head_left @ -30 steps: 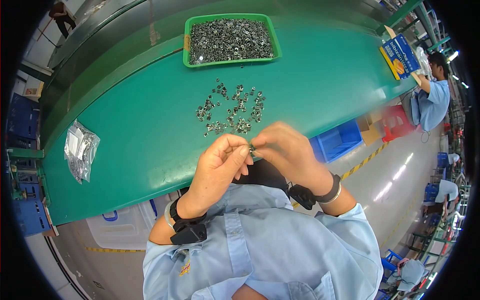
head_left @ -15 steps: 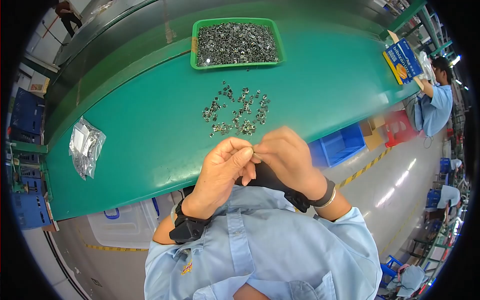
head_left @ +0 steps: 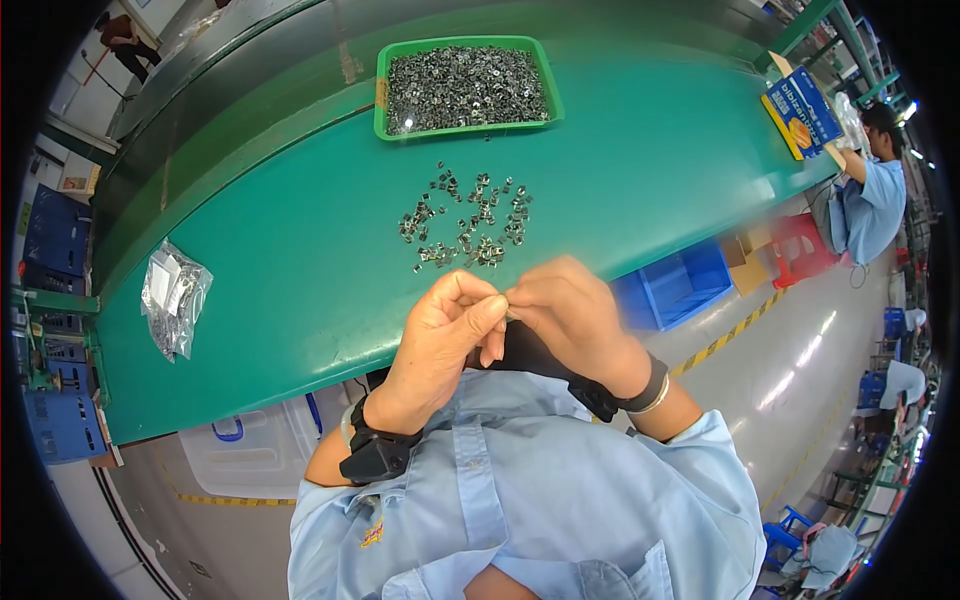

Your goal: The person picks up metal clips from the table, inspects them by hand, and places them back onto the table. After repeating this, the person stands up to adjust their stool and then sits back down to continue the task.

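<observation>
Fingertips of both hands meet close to the person's chest, just over the near edge of the green worktable (head_left: pixel 300 300). The left hand (head_left: pixel 440 340) has thumb and forefinger pinched together, and the right hand (head_left: pixel 570 315) answers with its own fingertips pressed in from the other side. Between them sits a tiny metal part (head_left: pixel 509 314), barely visible as a dark speck where the fingers touch; both hands look clamped on it, held near the eyes probably because it is too small to work at arm's length. Each wrist carries a dark strap, and the pale blue shirt sleeves (head_left: pixel 560 500) fill the lower part of the view.

Just beyond the hands, on the table, lies a loose scatter of small metal clips (head_left: pixel 468 222), spread thin and flat rather than heaped, which would let single pieces be picked out easily. Off to the person's left, well apart from the scatter, a clear plastic bag of similar parts (head_left: pixel 172 297) rests near the table's edge.

Farther back, a green tray (head_left: pixel 462 128) holds a dense layer of the same metal pieces and stands straight behind the scatter, within reach.

At the far right end of the table a blue carton (head_left: pixel 800 108) lies tilted, beside a co-worker in a blue shirt (head_left: pixel 872 205) bent over their own work.
</observation>
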Available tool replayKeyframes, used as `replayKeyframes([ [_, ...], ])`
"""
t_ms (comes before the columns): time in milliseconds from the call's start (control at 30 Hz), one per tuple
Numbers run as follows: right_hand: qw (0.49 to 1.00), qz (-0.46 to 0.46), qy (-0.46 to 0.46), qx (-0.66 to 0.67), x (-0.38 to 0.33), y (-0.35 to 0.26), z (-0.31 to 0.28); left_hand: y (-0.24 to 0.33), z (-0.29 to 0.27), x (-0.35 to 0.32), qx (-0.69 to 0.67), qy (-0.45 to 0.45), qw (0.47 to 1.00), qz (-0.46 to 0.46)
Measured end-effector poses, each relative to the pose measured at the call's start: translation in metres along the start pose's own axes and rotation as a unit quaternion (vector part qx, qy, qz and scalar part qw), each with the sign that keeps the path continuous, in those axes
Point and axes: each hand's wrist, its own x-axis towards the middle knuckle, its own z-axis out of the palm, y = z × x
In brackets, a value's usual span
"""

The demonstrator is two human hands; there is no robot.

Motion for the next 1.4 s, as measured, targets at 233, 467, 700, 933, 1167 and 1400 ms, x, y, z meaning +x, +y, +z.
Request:
replayKeyframes([
  [233,0.999,-0.010,0.008,0.044,0.002,0.002,0.001,-0.002,0.000,-0.001,-0.166,-0.043,0.985,-0.022],
  [467,0.999,0.005,-0.002,0.054,0.003,0.001,0.004,-0.006,-0.007,0.003,-0.166,-0.058,0.984,-0.024],
  [700,0.997,0.004,-0.040,0.061,0.018,0.014,0.001,0.008,-0.009,0.009,-0.085,-0.035,0.995,-0.035],
  [933,0.997,0.047,-0.034,-0.060,0.117,0.067,-0.023,0.010,-0.021,0.017,-0.108,0.013,0.993,0.044],
  [1167,0.956,-0.086,-0.127,-0.249,0.150,0.103,-0.025,0.009,-0.028,0.014,-0.123,-0.023,0.992,0.013],
  [1400,0.801,-0.280,-0.300,-0.436,0.147,0.105,-0.017,0.008,-0.034,0.014,-0.115,-0.070,0.991,-0.003],
])
